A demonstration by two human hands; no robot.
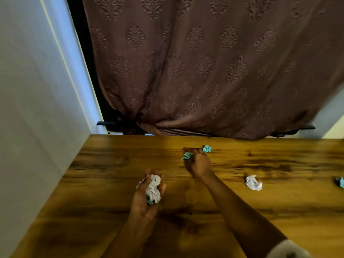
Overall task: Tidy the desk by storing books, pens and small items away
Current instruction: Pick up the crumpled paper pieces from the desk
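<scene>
My left hand (pixel 144 200) is palm up over the wooden desk (pixel 279 211), cupping white crumpled paper balls (pixel 153 189) with a bit of teal paper under them. My right hand (pixel 199 162) reaches far across the desk, fingers curled at a teal crumpled paper (pixel 187 155); whether it grips it is blurred. Another teal paper ball (pixel 207 148) lies just beyond that hand. A white crumpled ball (pixel 253 183) sits to the right. A teal scrap (pixel 340 181) shows at the right edge.
A brown patterned curtain (pixel 204 71) hangs behind the desk's far edge. A white wall (pixel 37 108) borders the desk on the left.
</scene>
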